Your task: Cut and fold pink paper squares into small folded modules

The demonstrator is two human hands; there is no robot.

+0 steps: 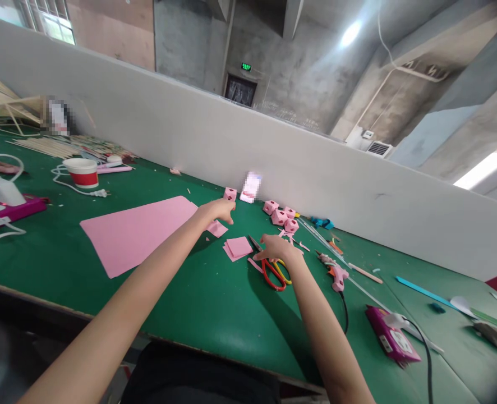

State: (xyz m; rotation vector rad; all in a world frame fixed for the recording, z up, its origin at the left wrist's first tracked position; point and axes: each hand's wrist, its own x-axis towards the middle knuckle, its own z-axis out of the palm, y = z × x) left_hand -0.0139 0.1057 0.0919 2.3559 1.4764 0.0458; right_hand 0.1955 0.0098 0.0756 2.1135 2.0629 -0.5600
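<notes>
My left hand (223, 211) reaches forward with thumb and fingers apart, just in front of a small pink paper cube (230, 193); whether it touches the cube I cannot tell. Under its wrist lies a small pink paper piece (217, 228). My right hand (275, 247) hovers over a pair of scissors (274, 275) with red and yellow handles, fingers spread and holding nothing. Between the hands, a small stack of pink paper squares (238, 247) lies on the green table (215, 314). Several pink paper cubes (279, 217) with cut-out holes sit beyond my right hand, beside pink scraps.
A large pink sheet (139, 233) lies left, partly behind my left arm. A phone (251, 187) leans on the white partition (181, 123). To the right are a pink glue gun (337, 275) with a cord and a purple power strip (394, 335). A paper cup (81, 171) stands left.
</notes>
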